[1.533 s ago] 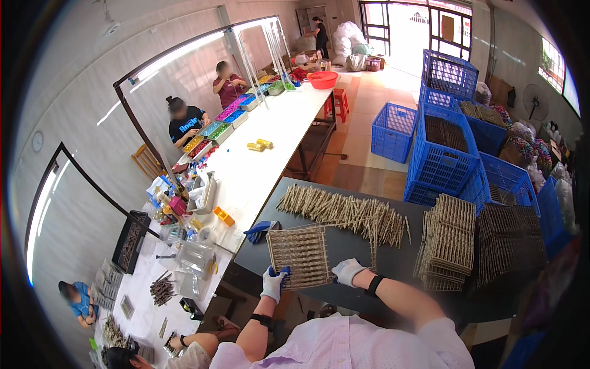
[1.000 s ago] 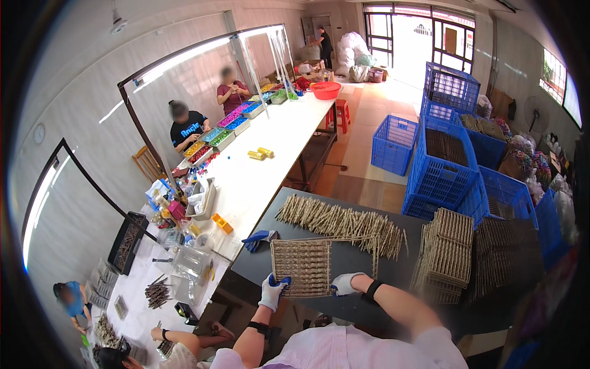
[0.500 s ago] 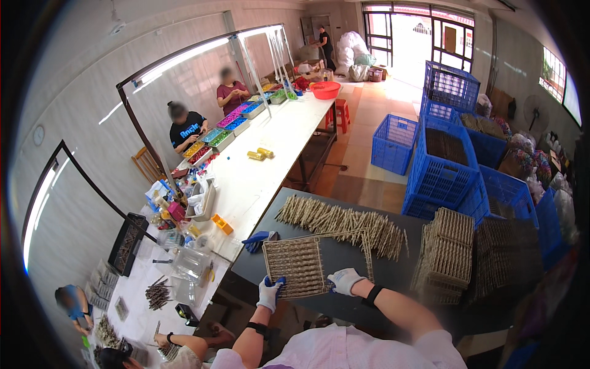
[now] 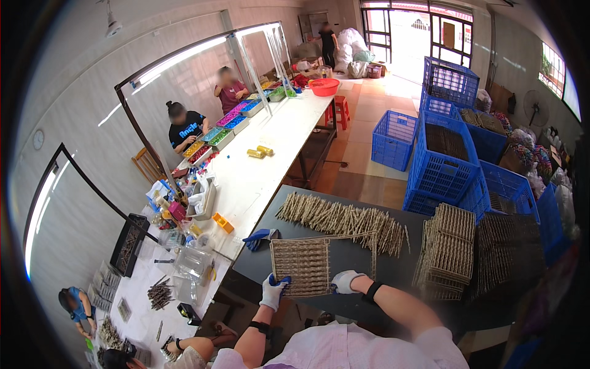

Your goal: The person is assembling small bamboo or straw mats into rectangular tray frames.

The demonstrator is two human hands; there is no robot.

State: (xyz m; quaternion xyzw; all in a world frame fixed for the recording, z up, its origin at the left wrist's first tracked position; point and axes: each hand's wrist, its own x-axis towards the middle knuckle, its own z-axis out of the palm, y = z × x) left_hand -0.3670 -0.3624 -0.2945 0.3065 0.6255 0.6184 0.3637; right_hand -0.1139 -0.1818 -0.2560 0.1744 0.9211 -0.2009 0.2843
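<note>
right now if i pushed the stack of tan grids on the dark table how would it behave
The stack of tan grids would probably slide apart, since its edges are staggered. Each grid seems fairly stiff: the held grid looks flat above the left hand. The knobbly ribs might snag on each other.

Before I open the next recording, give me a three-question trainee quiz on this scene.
1. Which hand holds the grid at its left side?
2. True or false: the long row of sticks lies on the dark table.
3. What colour is the basin at the far end of the white table? A) blue B) red C) green

Key: 1. the left hand; 2. true; 3. B.
</note>
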